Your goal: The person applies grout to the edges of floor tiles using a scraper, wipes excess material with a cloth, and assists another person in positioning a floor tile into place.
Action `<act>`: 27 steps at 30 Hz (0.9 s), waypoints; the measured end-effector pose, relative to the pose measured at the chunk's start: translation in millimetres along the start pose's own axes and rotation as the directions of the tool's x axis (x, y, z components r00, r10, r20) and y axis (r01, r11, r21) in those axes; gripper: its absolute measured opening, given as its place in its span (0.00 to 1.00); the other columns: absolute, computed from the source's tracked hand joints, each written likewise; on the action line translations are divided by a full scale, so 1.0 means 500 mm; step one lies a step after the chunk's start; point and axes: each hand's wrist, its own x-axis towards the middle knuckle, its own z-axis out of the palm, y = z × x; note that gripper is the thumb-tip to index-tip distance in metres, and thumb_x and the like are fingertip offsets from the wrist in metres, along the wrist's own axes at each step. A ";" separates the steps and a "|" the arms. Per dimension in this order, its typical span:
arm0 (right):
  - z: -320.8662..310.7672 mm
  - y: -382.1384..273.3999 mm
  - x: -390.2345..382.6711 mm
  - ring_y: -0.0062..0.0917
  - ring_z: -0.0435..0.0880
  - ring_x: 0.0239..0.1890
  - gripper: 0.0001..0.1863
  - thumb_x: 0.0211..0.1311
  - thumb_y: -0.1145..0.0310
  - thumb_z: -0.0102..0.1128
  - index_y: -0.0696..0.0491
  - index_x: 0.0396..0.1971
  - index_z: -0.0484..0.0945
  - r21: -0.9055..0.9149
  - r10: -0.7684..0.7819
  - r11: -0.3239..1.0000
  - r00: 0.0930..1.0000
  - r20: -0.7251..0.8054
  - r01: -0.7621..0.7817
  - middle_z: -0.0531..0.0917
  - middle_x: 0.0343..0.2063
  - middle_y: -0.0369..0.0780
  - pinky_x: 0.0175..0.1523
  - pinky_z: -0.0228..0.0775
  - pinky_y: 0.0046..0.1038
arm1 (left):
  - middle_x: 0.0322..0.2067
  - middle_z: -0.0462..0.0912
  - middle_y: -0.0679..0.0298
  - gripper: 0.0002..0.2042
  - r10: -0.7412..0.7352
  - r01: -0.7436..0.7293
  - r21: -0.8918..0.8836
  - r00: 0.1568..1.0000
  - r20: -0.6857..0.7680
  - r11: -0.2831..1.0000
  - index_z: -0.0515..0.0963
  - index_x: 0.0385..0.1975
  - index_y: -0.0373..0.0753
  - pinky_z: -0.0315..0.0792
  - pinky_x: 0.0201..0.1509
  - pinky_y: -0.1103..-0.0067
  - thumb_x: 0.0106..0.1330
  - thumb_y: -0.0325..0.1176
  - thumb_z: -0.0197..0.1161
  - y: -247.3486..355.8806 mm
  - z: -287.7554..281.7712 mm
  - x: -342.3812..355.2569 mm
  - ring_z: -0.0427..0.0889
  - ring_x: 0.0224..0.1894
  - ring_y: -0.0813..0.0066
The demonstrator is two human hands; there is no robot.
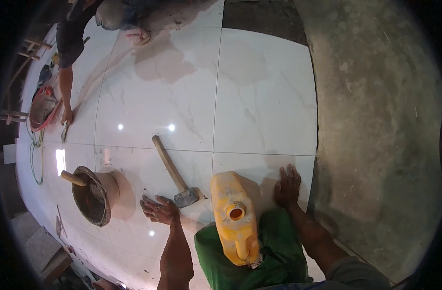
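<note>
My left hand is held over the white marbled floor tiles, fingers apart and holding nothing. Just beyond it lies a mallet with a wooden handle and a dark, blocky head. My right hand rests flat near the right edge of the tiles, fingers stretched out. Between my arms stands a yellow plastic jerrycan with its round mouth uncapped. Green fabric shows behind and beside the jerrycan.
A bucket with a wooden handle poking out stands at left. Far left, another person's hand reaches to the tiles near a reddish basin and a thin green hose. Bare concrete runs along the right.
</note>
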 end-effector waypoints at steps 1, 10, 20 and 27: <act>-0.001 0.001 0.000 0.57 0.56 0.81 0.33 0.73 0.61 0.54 0.54 0.76 0.67 0.002 0.002 1.000 1.000 -0.008 -0.002 0.62 0.78 0.56 0.81 0.45 0.63 | 0.78 0.63 0.59 0.31 -0.009 0.009 0.004 1.000 0.000 1.000 0.64 0.79 0.46 0.60 0.76 0.52 0.80 0.52 0.48 0.003 0.001 0.003 0.60 0.79 0.56; -0.003 0.004 0.000 0.56 0.52 0.82 0.36 0.68 0.59 0.57 0.52 0.76 0.67 0.020 0.044 0.999 0.999 0.015 -0.044 0.59 0.80 0.55 0.82 0.43 0.64 | 0.77 0.64 0.61 0.31 0.002 -0.002 0.045 1.000 -0.011 0.999 0.65 0.79 0.51 0.62 0.76 0.51 0.80 0.54 0.48 -0.016 0.016 0.002 0.62 0.78 0.56; -0.018 0.012 -0.001 0.59 0.55 0.81 0.41 0.64 0.61 0.64 0.49 0.78 0.65 0.063 0.019 0.998 1.000 -0.022 -0.018 0.61 0.78 0.55 0.80 0.46 0.66 | 0.78 0.63 0.62 0.31 0.009 -0.009 0.060 1.000 0.000 0.998 0.64 0.80 0.53 0.62 0.76 0.52 0.80 0.55 0.48 -0.014 0.030 0.001 0.61 0.79 0.56; -0.005 -0.001 0.012 0.55 0.54 0.82 0.39 0.65 0.58 0.61 0.49 0.77 0.66 0.071 0.009 0.997 1.000 -0.026 -0.007 0.61 0.79 0.53 0.80 0.45 0.66 | 0.78 0.63 0.64 0.31 -0.012 0.015 0.166 1.000 -0.017 0.986 0.64 0.80 0.52 0.64 0.75 0.51 0.82 0.58 0.43 -0.073 0.086 0.028 0.61 0.79 0.57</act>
